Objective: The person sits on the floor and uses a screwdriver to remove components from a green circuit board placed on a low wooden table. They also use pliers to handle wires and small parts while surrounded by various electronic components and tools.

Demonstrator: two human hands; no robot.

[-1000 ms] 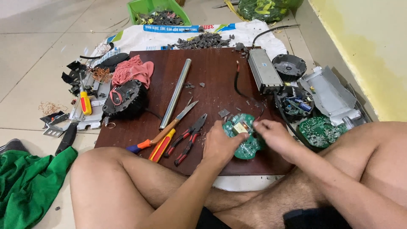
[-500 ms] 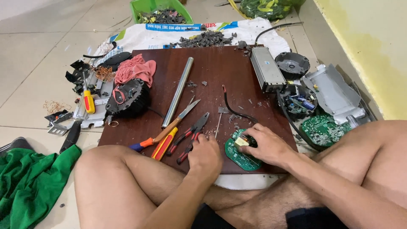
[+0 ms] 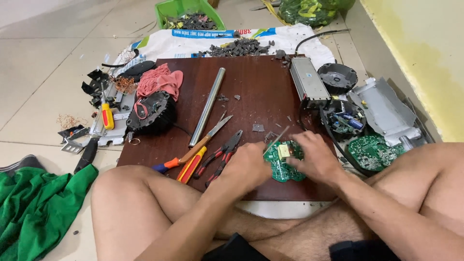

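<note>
- A person sits cross-legged on a tiled floor with a dark brown wooden board (image 3: 251,82) in front of the knees.
- Both hands meet over a round green circuit board (image 3: 285,164) lying at the near edge of the wooden board.
- The left hand (image 3: 249,166) is closed around a thin metal tool (image 3: 276,140) whose tip points up and away over the circuit board.
- The right hand (image 3: 314,157) grips the circuit board's right side, fingers curled over it.
- Just left of the hands lie red-handled pliers (image 3: 220,154) and a knife with an orange handle (image 3: 193,147).
- A long metal tube (image 3: 207,106) lies further up the board.
- A second green circuit board (image 3: 372,152) rests on the floor to the right.
- A green cloth (image 3: 34,208) lies at the far left.
</note>
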